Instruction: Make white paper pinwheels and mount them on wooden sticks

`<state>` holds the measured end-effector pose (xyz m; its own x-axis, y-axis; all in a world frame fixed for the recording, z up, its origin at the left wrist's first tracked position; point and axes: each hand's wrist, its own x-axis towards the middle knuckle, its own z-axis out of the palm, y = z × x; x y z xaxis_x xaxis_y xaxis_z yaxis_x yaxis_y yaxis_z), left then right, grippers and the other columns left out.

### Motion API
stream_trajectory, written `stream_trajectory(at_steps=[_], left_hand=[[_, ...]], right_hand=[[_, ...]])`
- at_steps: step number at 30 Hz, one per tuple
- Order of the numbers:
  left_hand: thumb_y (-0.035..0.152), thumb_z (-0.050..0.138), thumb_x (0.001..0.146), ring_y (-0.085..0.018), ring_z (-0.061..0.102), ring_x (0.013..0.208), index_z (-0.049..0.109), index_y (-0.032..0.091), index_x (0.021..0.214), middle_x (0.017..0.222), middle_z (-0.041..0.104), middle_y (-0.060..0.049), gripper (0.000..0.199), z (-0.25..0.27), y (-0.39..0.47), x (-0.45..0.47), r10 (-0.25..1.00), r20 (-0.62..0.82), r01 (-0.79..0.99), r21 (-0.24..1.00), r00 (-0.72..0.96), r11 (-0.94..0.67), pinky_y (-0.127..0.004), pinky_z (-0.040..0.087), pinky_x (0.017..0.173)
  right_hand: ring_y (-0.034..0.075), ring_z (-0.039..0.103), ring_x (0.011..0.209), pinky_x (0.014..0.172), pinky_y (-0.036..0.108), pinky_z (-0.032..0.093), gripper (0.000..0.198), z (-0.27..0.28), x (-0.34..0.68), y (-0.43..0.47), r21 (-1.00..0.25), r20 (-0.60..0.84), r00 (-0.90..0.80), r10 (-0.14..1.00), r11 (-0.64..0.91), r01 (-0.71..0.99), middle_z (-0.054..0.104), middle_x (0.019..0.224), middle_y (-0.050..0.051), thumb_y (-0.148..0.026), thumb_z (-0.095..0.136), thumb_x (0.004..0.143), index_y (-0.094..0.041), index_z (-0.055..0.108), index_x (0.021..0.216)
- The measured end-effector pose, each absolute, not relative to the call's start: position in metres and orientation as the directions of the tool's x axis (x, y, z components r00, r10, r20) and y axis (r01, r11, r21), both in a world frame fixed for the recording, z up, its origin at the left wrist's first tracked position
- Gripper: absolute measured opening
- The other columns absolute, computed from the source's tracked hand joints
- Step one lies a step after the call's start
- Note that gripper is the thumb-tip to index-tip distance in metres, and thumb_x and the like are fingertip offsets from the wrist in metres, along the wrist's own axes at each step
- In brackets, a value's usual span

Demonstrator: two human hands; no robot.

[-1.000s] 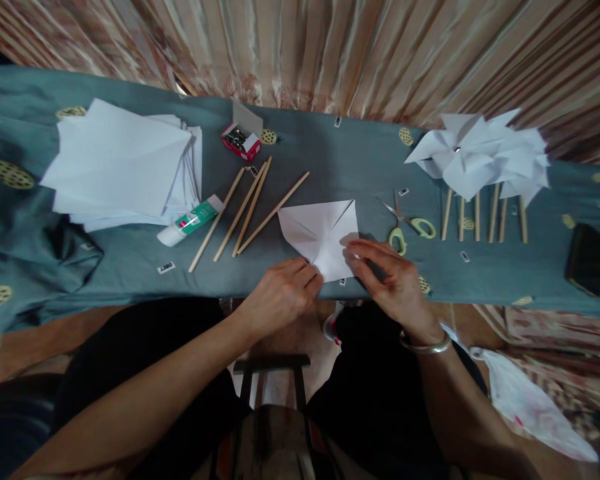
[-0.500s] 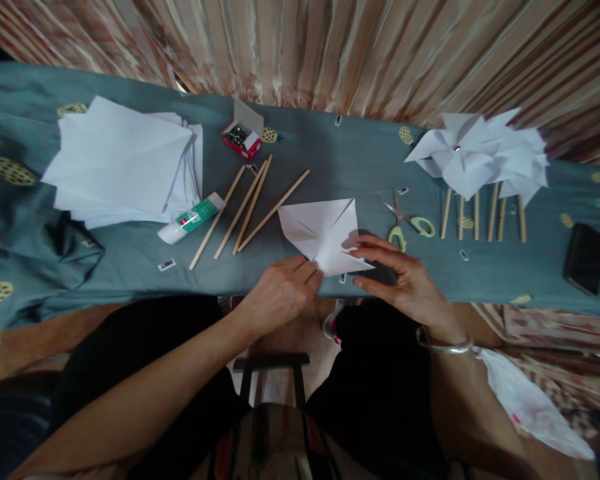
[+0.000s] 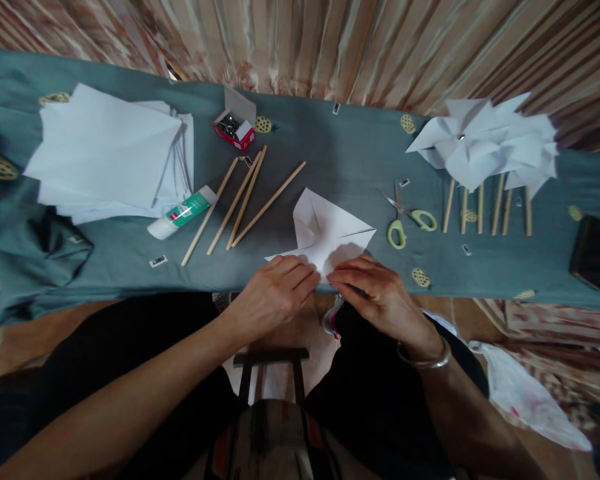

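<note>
At the teal cloth's (image 3: 350, 163) near edge, left hand (image 3: 280, 288) and right hand (image 3: 381, 288) pinch the slit white paper (image 3: 326, 241) in what looks like a fold — calling for a steady grip — with wooden sticks (image 3: 269, 204) and scissors (image 3: 400, 211) near but not obstructing.

A pleated brownish curtain (image 3: 290, 47) (dimly lit) hangs behind the teal-covered table (image 3: 350, 157); brown floor (image 3: 20, 343) below.
</note>
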<state>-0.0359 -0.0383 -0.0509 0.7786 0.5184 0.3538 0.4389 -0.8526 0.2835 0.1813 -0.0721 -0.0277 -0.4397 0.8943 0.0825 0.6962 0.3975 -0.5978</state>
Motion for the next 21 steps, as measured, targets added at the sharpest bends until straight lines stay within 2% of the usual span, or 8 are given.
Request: stream_trajectory(at_steps=[3, 7, 10, 16, 21], left_hand=[[0.015, 0.051, 0.092, -0.019, 0.062, 0.091, 0.058, 0.010, 0.110, 0.097, 0.069, -0.008, 0.020, -0.058, -0.041, -0.033, 0.524, 0.346, 0.434, 0.308, 0.778, -0.847, -0.032, 0.053, 0.082], [0.011, 0.045, 0.094, -0.018, 0.062, 0.089, 0.055, 0.010, 0.116, 0.094, 0.067, -0.008, 0.024, -0.059, -0.039, -0.032, 0.566, 0.283, 0.468, 0.347, 0.774, -0.813, -0.031, 0.054, 0.080], [0.012, 0.043, 0.094, -0.018, 0.063, 0.090, 0.053, 0.010, 0.119, 0.096, 0.067, -0.008, 0.026, -0.057, -0.038, -0.033, 0.580, 0.265, 0.474, 0.370, 0.770, -0.799, -0.031, 0.055, 0.080], [0.011, 0.048, 0.092, -0.018, 0.062, 0.093, 0.059, 0.010, 0.110, 0.102, 0.068, -0.009, 0.021, -0.060, -0.038, -0.033, 0.560, 0.331, 0.437, 0.378, 0.760, -0.816, -0.031, 0.056, 0.082], [0.012, 0.049, 0.092, -0.017, 0.063, 0.092, 0.062, 0.009, 0.104, 0.098, 0.068, -0.009, 0.018, -0.062, -0.037, -0.032, 0.606, 0.321, 0.452, 0.440, 0.728, -0.776, -0.029, 0.056, 0.082]], right_hand=[[0.017, 0.063, 0.089, 0.085, 0.033, 0.051, 0.015, -0.033, 0.178, -0.070, -0.634, 0.062, -0.372, 0.926, 0.324, 0.702, 0.070, 0.093, 0.004, -0.020, 0.057, 0.091, -0.020, 0.065, 0.103], [0.015, 0.065, 0.077, 0.076, 0.030, 0.054, 0.031, -0.045, 0.177, -0.066, -0.736, 0.011, -0.148, 0.989, 0.108, 0.668, 0.069, 0.088, 0.001, -0.028, 0.065, 0.085, -0.023, 0.060, 0.115], [0.016, 0.066, 0.078, 0.074, 0.030, 0.054, 0.036, -0.051, 0.175, -0.062, -0.792, -0.017, -0.072, 0.997, 0.030, 0.610, 0.070, 0.087, 0.000, -0.030, 0.068, 0.082, -0.024, 0.057, 0.116], [0.016, 0.065, 0.076, 0.075, 0.031, 0.054, 0.027, -0.049, 0.165, -0.060, -0.763, 0.018, -0.014, 1.000, 0.023, 0.646, 0.068, 0.084, 0.000, -0.029, 0.067, 0.083, -0.023, 0.058, 0.108], [0.017, 0.064, 0.077, 0.078, 0.034, 0.054, 0.014, -0.046, 0.160, -0.058, -0.663, 0.140, -0.054, 0.989, 0.134, 0.737, 0.068, 0.086, 0.002, -0.029, 0.064, 0.086, -0.023, 0.062, 0.098]])
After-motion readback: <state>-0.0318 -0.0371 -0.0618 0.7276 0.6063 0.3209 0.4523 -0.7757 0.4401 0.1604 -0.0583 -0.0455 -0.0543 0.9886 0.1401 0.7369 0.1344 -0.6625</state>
